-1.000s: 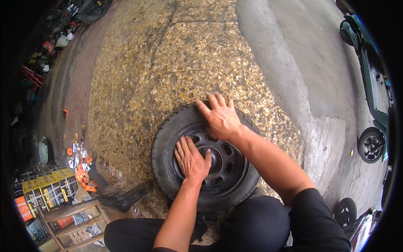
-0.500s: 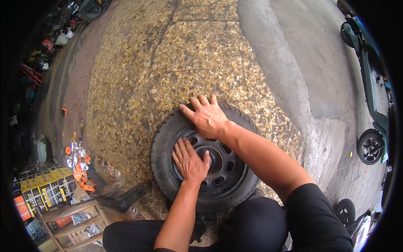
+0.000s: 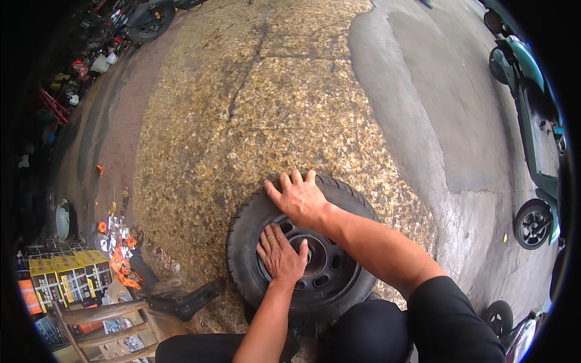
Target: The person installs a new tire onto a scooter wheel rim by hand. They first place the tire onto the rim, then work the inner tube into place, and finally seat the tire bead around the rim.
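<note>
A black tyre (image 3: pixel 354 207) on a dark slotted wheel rim (image 3: pixel 339 266) is in front of my knees, its face turned up toward me. My left hand (image 3: pixel 282 256) lies flat on the left side of the rim, fingers stretched out and the thumb apart near the hub (image 3: pixel 310 256). Across the top edge of the tyre rests my right hand (image 3: pixel 299 198), palm down with its fingers spread over the tread. Neither hand grips anything. My right forearm covers part of the wheel's upper right.
A wooden chair (image 3: pixel 112 313) stands at lower left beside a black curved part (image 3: pixel 190 300). Yellow and black boxes (image 3: pixel 71 275) and orange scraps (image 3: pixel 121 263) lie behind it. Parked scooters (image 3: pixel 532 136) line the right; speckled stone floor (image 3: pixel 290 109) stretches ahead.
The wheel and both hands sit lower in the view, and the whole surroundings have shifted down with them. Both hands keep nearly the same places on the wheel.
</note>
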`<state>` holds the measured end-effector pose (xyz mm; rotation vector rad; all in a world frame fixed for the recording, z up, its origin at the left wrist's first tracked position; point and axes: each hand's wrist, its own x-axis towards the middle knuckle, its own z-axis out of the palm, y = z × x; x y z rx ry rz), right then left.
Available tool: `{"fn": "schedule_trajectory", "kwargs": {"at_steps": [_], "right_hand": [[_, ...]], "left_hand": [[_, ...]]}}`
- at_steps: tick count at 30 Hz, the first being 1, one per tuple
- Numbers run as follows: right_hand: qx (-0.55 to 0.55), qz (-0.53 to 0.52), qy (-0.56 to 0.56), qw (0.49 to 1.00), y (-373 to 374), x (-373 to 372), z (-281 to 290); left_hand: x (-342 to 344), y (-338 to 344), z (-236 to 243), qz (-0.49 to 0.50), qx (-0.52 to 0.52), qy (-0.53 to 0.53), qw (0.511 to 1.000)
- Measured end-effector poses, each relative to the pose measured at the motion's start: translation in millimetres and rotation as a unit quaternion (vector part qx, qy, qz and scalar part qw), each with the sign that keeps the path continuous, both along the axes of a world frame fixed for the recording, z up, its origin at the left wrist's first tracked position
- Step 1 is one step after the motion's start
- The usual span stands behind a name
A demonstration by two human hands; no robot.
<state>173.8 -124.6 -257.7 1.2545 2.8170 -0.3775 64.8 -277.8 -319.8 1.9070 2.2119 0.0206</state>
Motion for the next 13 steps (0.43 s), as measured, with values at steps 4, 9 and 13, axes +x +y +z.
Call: {"fn": "schedule_trajectory", "kwargs": {"at_steps": [4, 9, 13], "right_hand": [[0.009, -0.002, 0.023, 1.0, -4, -1, -1], [-0.003, -0.009, 0.025, 1.0, -4, -3, -1], [0.012, -0.023, 0.032, 0.999, -2, 0, -2]], "left_hand": [[3, 19, 2, 0.048, 0.002, -0.001, 0.999], [11, 40, 12, 0.098, -0.073, 0.018, 0.992], [16, 53, 23, 0.111, -0.135, 0.019, 0.984]]}}
